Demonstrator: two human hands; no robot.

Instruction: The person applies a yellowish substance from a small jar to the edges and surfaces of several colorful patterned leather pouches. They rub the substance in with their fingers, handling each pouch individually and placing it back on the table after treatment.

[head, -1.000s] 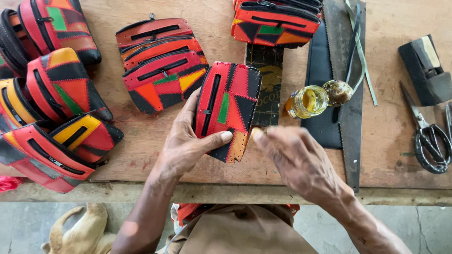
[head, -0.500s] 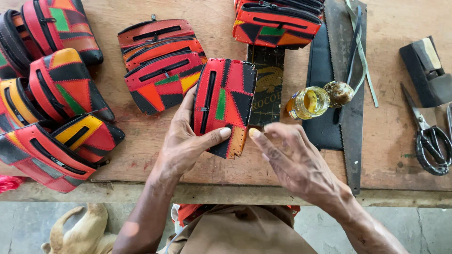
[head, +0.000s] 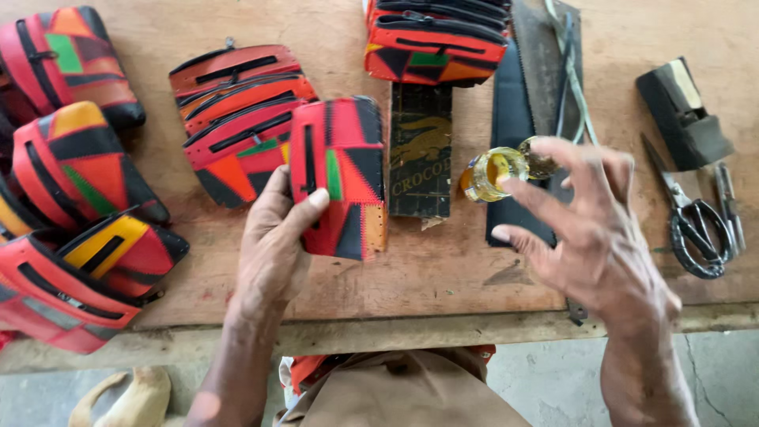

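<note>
A: Entry, head view. Our left hand (head: 273,241) lies on the wooden bench (head: 443,277), thumb pressed on the face of the red, black and green patchwork pouch (head: 340,174), fingers under its left edge. We log that as a grip on the pouch. The pouch lies flat near the middle of the bench, perforated orange strip at its lower right corner.

B: Agreed. Change since half a second ago: our right hand (head: 593,229) was down beside the pouch's lower right corner, fingertips touching it. Now it is off the pouch and up to the right, fingers spread, nothing in it.

A: Nearest thing to it?

B: The small glass jar of yellow liquid (head: 494,172). The index finger and thumb point toward it. Whether they touch the jar, we cannot tell.

A: The pouch itself has barely shifted against the earlier frames. The left hand kept its place.

B: Surroundings. A dark printed strip (head: 419,158) lies just right of the pouch. Above it, a stack of finished pouches (head: 435,39). Another fanned stack (head: 237,111) touches the pouch's left side, and more pouches (head: 71,198) crowd the bench's left end.

A: Far right: scissors (head: 696,221), and above them a dark block (head: 684,115).
</note>
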